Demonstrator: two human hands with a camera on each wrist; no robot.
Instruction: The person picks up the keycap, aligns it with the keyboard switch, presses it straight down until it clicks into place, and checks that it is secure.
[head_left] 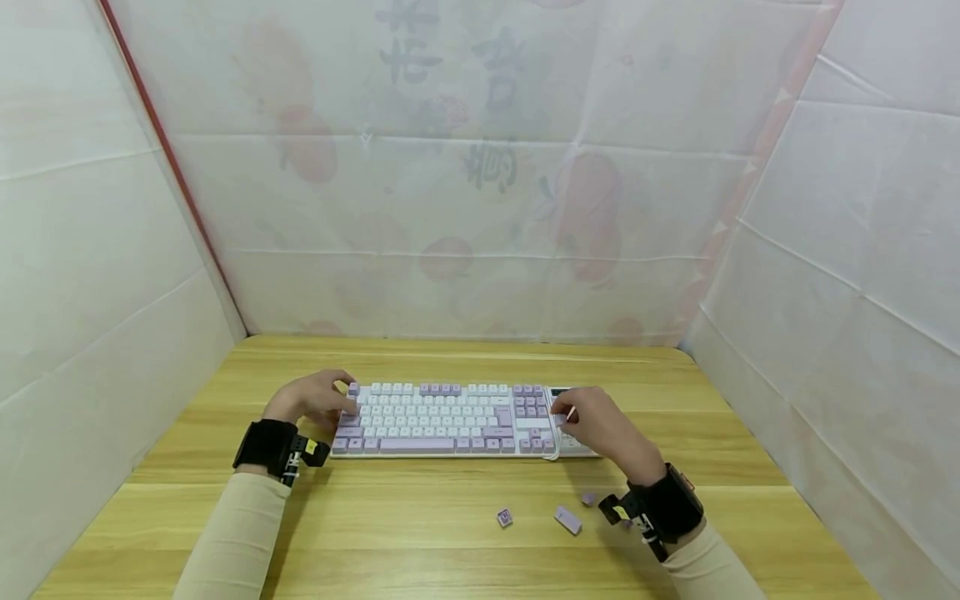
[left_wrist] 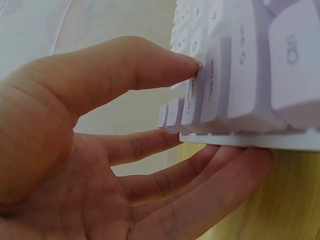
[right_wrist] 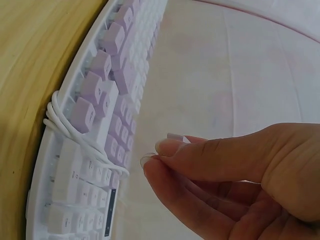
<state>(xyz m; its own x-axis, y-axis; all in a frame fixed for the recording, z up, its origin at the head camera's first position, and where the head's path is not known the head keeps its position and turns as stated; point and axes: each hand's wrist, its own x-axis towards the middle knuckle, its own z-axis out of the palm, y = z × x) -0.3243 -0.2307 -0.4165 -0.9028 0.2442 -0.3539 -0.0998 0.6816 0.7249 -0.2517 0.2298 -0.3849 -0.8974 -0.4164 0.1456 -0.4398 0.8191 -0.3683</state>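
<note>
A white and lilac keyboard [head_left: 417, 443] lies flat across the table. My left hand [head_left: 311, 395] grips its left end; in the left wrist view the thumb lies on top at the Tab key [left_wrist: 191, 102], with the fingers along and under the edge. Over the number pad at the other end is my right hand [head_left: 602, 427]. Its thumb and index finger pinch a small pale keycap [right_wrist: 176, 136], mostly hidden by the fingertips. A white cable [right_wrist: 80, 140] is looped around the keyboard beside the number pad.
Loose lilac keycaps lie on the wooden table [head_left: 390, 533] in front of the keyboard: a square one [head_left: 505, 518], a longer one [head_left: 567, 520] and another [head_left: 588, 498] near the right wrist. Pale sheets [head_left: 480, 208] hang behind and on both sides.
</note>
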